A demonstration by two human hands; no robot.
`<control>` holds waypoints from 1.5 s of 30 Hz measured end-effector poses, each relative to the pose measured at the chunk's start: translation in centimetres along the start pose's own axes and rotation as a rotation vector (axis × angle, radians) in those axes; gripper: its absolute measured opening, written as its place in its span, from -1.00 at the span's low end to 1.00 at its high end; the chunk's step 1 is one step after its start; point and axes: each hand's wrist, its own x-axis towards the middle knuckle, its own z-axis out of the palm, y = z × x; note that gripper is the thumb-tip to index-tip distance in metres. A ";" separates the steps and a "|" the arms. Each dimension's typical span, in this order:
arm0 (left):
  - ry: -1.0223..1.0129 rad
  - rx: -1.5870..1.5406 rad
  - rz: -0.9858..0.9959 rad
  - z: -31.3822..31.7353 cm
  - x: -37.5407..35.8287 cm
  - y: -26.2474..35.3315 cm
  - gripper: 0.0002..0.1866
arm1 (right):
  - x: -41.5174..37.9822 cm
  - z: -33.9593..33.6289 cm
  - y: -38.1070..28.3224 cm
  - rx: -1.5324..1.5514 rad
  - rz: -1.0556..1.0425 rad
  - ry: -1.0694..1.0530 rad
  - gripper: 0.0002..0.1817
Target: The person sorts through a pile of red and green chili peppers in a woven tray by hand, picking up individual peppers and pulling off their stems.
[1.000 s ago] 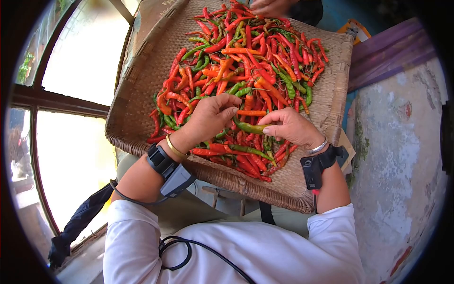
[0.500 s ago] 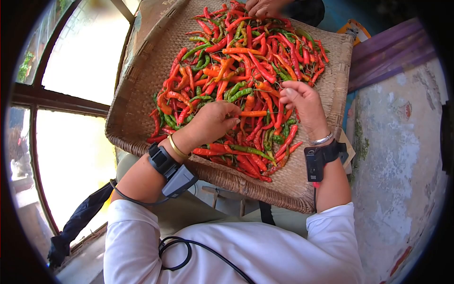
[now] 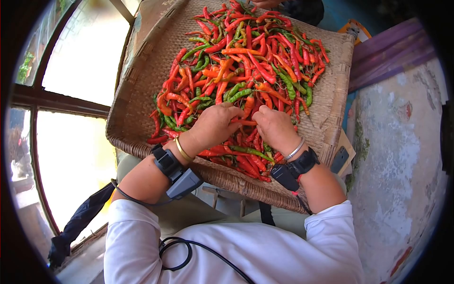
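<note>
A wide woven basket (image 3: 335,111) holds a heap of chili peppers (image 3: 257,61), mostly red with some orange and green ones. Over the near part of the heap, my left hand (image 3: 218,124) pinches an orange-red chili pepper (image 3: 248,122) that lies crosswise between my hands. The fingertips of my right hand (image 3: 276,127) are closed at the pepper's other end, where its tip or stem is hidden by the fingers. Both wrists carry a bangle and a strapped-on black device.
Another person's hand (image 3: 267,4) shows at the basket's far edge. To the right are a phone (image 3: 339,159) on a piece of cardboard, a purple cloth (image 3: 392,52) and a worn pale surface (image 3: 392,156). A framed window (image 3: 71,156) stands at left.
My right hand has moved down and left from above the heap's right side to the pepper in my left hand, and its fingers have closed. The other person's hand has drawn back.
</note>
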 end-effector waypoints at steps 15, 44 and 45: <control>-0.115 -0.236 -0.037 -0.6 0.1 0.5 -0.79 | 0.3 -2.2 0.0 1.236 0.313 -0.203 -0.82; 0.018 0.692 -0.223 -7.9 -3.3 -5.2 -0.89 | -0.3 -5.9 5.2 1.959 0.498 0.729 -0.67; -0.004 0.701 -0.215 -7.9 -3.2 -5.2 -0.91 | -0.5 -5.2 5.5 1.967 0.568 0.641 -0.65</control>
